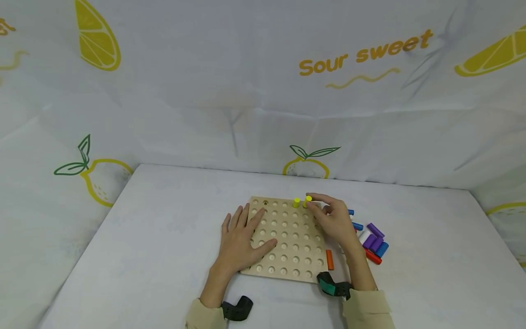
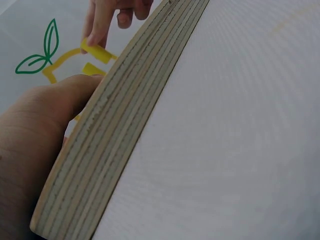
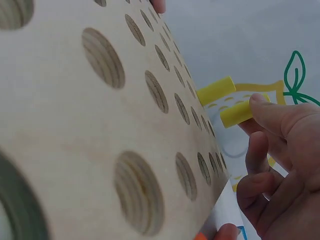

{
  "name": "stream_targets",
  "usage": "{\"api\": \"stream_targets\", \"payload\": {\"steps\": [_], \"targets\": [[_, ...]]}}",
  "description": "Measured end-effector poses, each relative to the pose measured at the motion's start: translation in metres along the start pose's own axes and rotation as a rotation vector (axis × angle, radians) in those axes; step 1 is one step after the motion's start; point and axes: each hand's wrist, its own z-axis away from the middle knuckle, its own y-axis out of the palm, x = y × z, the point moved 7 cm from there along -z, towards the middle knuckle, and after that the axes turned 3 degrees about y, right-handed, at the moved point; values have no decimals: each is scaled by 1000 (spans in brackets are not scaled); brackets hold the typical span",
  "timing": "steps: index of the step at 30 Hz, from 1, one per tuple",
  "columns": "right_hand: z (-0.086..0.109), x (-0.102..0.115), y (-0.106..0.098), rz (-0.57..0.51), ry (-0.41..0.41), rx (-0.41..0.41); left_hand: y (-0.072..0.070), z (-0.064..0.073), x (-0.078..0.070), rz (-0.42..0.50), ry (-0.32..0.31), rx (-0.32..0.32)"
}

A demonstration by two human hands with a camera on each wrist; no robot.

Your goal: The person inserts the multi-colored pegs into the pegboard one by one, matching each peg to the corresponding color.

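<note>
A wooden pegboard (image 1: 283,246) with rows of round holes lies on the table. Over its left side spreads my left hand (image 1: 242,246), fingers straight and resting on the board. My right hand (image 1: 334,221) pinches a yellow peg (image 3: 237,114) between thumb and index finger at the far right of the board. In the right wrist view, the held peg's lower end appears just off the board's surface. Close to its left, another yellow peg (image 1: 296,203) stands upright in a far-row hole. The left wrist view shows the board's layered edge (image 2: 115,120) beside my left thumb.
Right of the board lies a loose pile of pegs: purple pegs (image 1: 376,230), a blue peg (image 1: 382,249), a red peg (image 1: 373,257) and others partly behind my right arm. An orange peg (image 1: 330,260) lies along the board's right edge. A printed cloth (image 1: 205,91) hangs behind the table.
</note>
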Motion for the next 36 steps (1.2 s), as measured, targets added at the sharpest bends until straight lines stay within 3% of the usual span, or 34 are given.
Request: {"api": "stream_targets", "payload": {"steps": [14, 36], "targets": [[0, -8, 7, 19, 91, 36, 2, 0, 1, -2, -4, 3], [-2, -12, 11, 3, 75, 52, 1, 0, 1, -4, -9, 11]]}}
